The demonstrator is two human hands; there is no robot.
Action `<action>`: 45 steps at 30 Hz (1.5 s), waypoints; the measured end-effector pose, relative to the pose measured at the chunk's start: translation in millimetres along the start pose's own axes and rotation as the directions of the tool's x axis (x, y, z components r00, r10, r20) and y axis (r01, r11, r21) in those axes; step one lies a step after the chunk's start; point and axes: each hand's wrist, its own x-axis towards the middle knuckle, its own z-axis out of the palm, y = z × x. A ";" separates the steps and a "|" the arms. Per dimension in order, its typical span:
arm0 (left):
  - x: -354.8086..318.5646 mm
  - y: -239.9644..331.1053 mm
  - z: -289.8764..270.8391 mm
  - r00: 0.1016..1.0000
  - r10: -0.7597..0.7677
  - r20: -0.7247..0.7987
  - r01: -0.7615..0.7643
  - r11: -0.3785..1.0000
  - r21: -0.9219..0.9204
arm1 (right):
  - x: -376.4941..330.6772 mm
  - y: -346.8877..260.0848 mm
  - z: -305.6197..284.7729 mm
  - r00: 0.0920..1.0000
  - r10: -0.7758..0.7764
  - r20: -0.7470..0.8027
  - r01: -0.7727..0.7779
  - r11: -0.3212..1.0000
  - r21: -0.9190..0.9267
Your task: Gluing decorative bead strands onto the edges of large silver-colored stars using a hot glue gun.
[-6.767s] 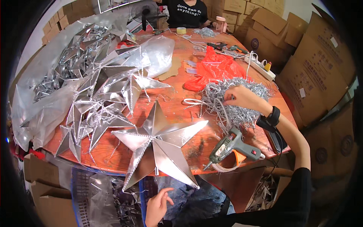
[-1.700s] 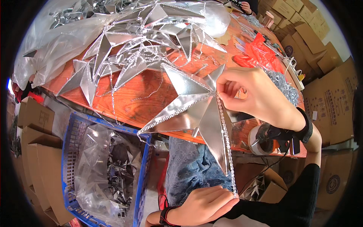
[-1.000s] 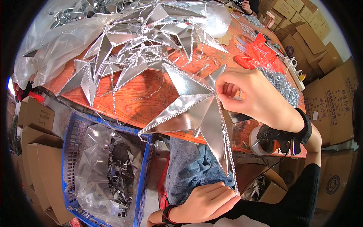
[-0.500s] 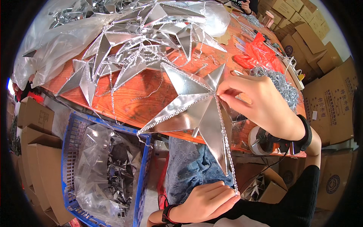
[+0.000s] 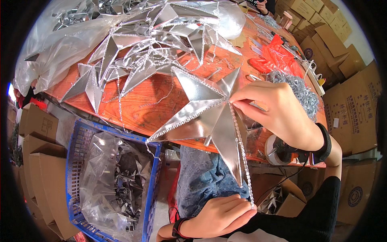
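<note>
A large silver star (image 5: 201, 115) is held up over the table's near edge, with sparkly trim along its left ridges. My right hand (image 5: 278, 111) pinches at the star's centre, thumb and forefinger pressed on the trim there. Below, my left hand (image 5: 223, 213) has its fingers closed on the lower end of the silver trim strand (image 5: 244, 165), which runs taut beside the star's downward point. A short loose trim end dangles from the star's left tip. Finished-looking silver stars (image 5: 165, 36) with trim lie heaped behind it.
A blue plastic basket (image 5: 151, 193) with bagged silver pieces stands at lower left. On the orange wooden table (image 5: 137, 113) are a red plastic bag (image 5: 278, 58), a silver tinsel heap (image 5: 300, 94) and a glue gun (image 5: 288, 151). Cardboard boxes (image 5: 350, 109) line the right; another person's hand (image 5: 262, 7) shows far off.
My right hand's fingers have shifted very slightly at the star's centre. The star and my left hand stay almost where they were.
</note>
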 end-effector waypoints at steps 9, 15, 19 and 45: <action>-19.7 -4.6 -0.4 0.979 -0.181 0.089 0.190 0.976 -0.109 | -0.5 4.0 5.4 0.992 -0.100 -0.075 0.103 0.994 0.034; -25.4 -6.2 1.8 0.964 -0.251 0.090 0.261 0.957 -0.126 | -2.8 0.9 0.0 0.999 0.016 0.040 -0.014 0.998 -0.054; -25.7 -5.9 1.3 0.965 -0.247 0.091 0.257 0.960 -0.113 | -2.1 2.9 -0.1 0.998 -0.069 -0.001 0.069 0.995 -0.073; -30.9 -9.2 -3.0 0.917 -0.396 0.047 0.398 0.916 -0.051 | -5.8 4.8 6.4 0.997 -0.067 -0.031 0.063 0.990 -0.123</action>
